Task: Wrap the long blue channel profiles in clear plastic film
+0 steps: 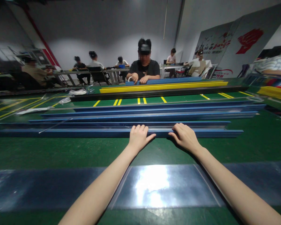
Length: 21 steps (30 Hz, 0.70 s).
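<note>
Both arms reach forward over the green tabletop. My left hand is closed over the nearest long blue channel strip, its thumb along the near side and its fingertips hidden behind the far edge. My right hand grips the same strip further right, thumb in front and fingers over the top. Between the hands a short stretch of the strip shows. Just behind it, close to my fingers, lies another blue channel strip. A clear plastic sheet lies flat below my forearms.
Further back lie more blue strips, a black strip and a yellow strip. Across the table a person rests both hands at a blue strip. Plastic wrap lies at left; a dark flat object lies at right.
</note>
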Available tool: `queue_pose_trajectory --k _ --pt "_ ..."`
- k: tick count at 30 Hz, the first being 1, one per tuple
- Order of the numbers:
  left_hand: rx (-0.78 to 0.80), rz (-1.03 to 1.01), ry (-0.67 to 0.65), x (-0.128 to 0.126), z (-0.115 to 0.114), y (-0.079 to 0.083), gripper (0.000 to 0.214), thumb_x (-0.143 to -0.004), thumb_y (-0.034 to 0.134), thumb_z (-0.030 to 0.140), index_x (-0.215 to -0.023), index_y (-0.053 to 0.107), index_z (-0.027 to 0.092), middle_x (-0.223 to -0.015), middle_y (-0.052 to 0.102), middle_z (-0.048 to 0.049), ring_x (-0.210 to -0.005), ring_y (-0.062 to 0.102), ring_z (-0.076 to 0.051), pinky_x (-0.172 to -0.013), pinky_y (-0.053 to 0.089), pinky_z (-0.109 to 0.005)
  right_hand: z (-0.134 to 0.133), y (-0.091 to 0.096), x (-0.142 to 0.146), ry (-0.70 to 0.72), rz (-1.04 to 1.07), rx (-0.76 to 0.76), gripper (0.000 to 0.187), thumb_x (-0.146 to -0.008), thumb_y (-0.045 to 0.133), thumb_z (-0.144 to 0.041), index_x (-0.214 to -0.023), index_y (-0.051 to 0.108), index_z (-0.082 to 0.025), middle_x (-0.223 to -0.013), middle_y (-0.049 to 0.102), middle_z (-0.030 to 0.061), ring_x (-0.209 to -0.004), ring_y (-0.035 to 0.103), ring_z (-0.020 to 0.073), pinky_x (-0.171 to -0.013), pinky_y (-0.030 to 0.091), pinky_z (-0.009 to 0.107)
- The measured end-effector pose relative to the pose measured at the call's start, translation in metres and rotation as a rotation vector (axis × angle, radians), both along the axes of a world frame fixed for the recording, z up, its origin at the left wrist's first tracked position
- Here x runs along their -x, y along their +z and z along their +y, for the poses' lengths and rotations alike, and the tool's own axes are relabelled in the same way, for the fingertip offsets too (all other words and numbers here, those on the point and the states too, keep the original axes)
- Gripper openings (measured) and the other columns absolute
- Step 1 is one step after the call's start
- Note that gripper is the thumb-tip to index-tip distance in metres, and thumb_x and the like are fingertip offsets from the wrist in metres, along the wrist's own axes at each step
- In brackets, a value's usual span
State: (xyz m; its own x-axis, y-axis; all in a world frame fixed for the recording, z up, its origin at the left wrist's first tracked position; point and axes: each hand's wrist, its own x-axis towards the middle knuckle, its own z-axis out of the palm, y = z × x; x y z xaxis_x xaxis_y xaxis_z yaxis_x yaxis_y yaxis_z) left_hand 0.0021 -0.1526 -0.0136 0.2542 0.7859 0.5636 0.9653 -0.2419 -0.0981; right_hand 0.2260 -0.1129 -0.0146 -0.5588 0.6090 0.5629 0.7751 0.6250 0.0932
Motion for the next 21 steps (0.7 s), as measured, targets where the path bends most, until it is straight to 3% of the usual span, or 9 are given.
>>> queue_pose_trajectory --k 16,21 --pt "-0.001 0.006 -0.004 0.0007 -0.0004 0.0002 0.042 -0.081 0.039 0.054 -0.074 0.057 0.017 -0.077 0.061 -0.0067 -0.075 0.051 -0.021 -0.066 0.029 -0.033 -0.0025 0.0047 0.0015 0.013 0.032 0.004 0.025 -0.085 0.038 -0.039 -0.074 0.048 -0.019 -0.074 0.052 0.0067 -0.071 0.042 0.0196 -0.063 0.029 0.030" --pt "0.003 0.005 -0.008 0.0009 -0.0002 -0.0001 0.042 -0.081 0.040 0.054 -0.074 0.057 0.017 -0.076 0.061 -0.0071 -0.075 0.051 -0.021 -0.067 0.029 -0.033 -0.0065 0.0083 0.0075 0.038 -0.048 0.006 0.024 -0.086 0.036 -0.035 -0.079 0.051 -0.018 -0.079 0.054 0.0076 -0.077 0.043 0.0206 -0.066 0.028 0.031"
